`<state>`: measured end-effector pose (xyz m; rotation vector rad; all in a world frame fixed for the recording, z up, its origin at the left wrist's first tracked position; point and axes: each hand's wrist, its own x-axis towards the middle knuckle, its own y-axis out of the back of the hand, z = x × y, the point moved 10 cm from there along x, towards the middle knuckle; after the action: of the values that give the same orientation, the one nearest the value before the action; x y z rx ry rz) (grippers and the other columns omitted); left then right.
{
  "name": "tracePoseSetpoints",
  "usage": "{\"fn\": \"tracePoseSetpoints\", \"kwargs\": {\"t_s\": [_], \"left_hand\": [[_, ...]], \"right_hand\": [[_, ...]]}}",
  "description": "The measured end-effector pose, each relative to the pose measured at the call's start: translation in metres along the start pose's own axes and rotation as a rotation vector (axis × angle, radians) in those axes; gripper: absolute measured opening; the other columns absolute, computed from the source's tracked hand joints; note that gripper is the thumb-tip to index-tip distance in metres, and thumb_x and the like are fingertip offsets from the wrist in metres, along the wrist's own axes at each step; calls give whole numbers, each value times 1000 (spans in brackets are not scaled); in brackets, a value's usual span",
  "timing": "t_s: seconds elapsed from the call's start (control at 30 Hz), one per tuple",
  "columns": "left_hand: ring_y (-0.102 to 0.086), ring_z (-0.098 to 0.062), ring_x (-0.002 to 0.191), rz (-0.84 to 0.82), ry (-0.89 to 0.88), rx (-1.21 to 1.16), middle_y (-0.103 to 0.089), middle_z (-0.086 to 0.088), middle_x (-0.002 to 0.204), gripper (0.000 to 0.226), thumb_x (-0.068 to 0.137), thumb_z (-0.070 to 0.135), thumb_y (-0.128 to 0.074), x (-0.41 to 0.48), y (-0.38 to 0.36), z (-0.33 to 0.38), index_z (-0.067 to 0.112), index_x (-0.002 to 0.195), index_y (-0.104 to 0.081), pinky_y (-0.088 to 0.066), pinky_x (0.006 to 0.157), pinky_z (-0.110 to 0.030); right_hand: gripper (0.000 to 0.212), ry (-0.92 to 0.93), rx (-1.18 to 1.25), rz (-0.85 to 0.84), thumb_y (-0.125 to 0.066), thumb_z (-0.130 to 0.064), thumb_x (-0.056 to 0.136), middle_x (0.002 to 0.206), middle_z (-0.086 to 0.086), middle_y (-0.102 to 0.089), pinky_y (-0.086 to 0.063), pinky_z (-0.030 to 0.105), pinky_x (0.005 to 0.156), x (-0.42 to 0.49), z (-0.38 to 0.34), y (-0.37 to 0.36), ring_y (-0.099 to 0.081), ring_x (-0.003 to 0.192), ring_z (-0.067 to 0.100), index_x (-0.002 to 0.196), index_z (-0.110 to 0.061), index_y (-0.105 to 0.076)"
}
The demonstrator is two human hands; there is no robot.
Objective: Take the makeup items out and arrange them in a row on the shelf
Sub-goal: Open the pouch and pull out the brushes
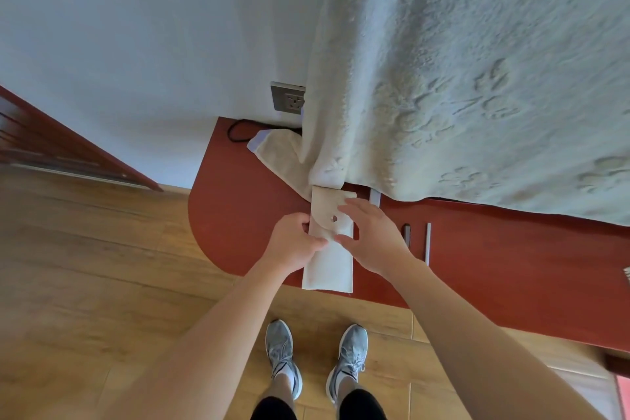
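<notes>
A long cream fabric pouch (329, 266) lies on the red-brown shelf (238, 215), its flap folded back with a metal snap (334, 218) showing. My left hand (293, 242) pinches the pouch's left edge near the opening. My right hand (371, 235) hovers over the right side of the opening, fingers spread, thumb touching the fabric. Three slim makeup items lie on the shelf to the right: a dark stick (407, 235), a pale stick (428, 244) and a white one (375, 197) near the blanket. The pouch's contents are hidden.
A thick cream blanket (477, 78) hangs over the shelf's back and right part. A folded cloth (276, 153), a black cable (238, 129) and a wall socket (288, 97) sit at the back left. The shelf's rounded end is on the left; wooden floor lies below.
</notes>
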<state>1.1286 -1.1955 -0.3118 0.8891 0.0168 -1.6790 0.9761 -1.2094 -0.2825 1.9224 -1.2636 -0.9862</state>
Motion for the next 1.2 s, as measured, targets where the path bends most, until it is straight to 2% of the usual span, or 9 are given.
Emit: {"fn": "tracePoseSetpoints", "kwargs": {"t_s": [0.1,0.2,0.3,0.4,0.5,0.6,0.83,1.07,1.2], "left_hand": [[-71,-14,79,-14,31,-27,-73,3,85,23,70,17,-77,-1,-1,3,15,92,-71,-53,61,-28],[-70,-14,86,-54,57,-100,-72,1,96,33,73,11,-77,-5,-5,7,13,104,-67,-54,66,-26],[-71,-15,89,-71,68,-194,-73,1,97,37,74,6,-78,-16,-4,13,14,108,-65,-55,69,-25],[-73,-19,91,-97,42,-319,-76,-3,98,39,73,0,-78,-30,5,26,13,107,-65,-57,83,-37],[-73,-22,95,-142,-11,-391,-76,-6,101,44,73,-4,-77,-45,18,52,11,112,-64,-56,88,-41],[-73,-23,98,-174,-58,-406,-76,-7,103,49,73,-3,-78,-59,32,81,11,117,-62,-54,91,-44],[-73,-23,97,-192,-119,-449,-75,-9,104,42,79,-5,-73,-98,55,116,9,117,-62,-55,88,-40],[-72,-26,98,-194,-134,-528,-75,-11,105,42,82,-8,-70,-130,59,115,5,121,-60,-55,87,-39],[-73,-26,98,-199,-145,-511,-75,-11,105,42,81,-10,-69,-141,60,115,5,120,-61,-55,84,-36]], "right_hand": [[57,9,2,11,-65,-42,91,153,-8,-39,-31,31,111,-1,1,2,-36,140,14,143,-27,-47],[56,27,11,34,-65,-42,90,151,-9,-41,-31,28,110,-4,0,6,-37,139,13,141,-27,-49],[54,64,39,76,-68,-41,88,148,-8,-46,-33,29,108,-11,-4,16,-40,136,14,138,-25,-53],[48,178,56,237,-75,-38,83,138,-5,-55,-45,32,98,-25,-20,45,-50,126,18,127,-22,-63],[36,315,34,416,-76,-31,82,128,0,-61,-51,32,86,-41,-44,84,-55,114,24,115,-18,-69],[27,438,-6,526,-73,-26,85,120,5,-65,-51,35,90,-52,-68,118,-57,109,29,108,-13,-73],[12,593,-38,680,-71,-12,87,102,7,-72,-54,38,81,-75,-111,162,-64,93,30,95,-6,-77],[9,539,85,708,-69,-8,88,98,3,-73,-53,31,81,-95,-127,170,-64,90,24,91,-6,-78],[10,475,145,673,-66,-8,87,90,0,-73,-52,28,75,-101,-131,179,-63,85,18,84,-8,-76]]}}
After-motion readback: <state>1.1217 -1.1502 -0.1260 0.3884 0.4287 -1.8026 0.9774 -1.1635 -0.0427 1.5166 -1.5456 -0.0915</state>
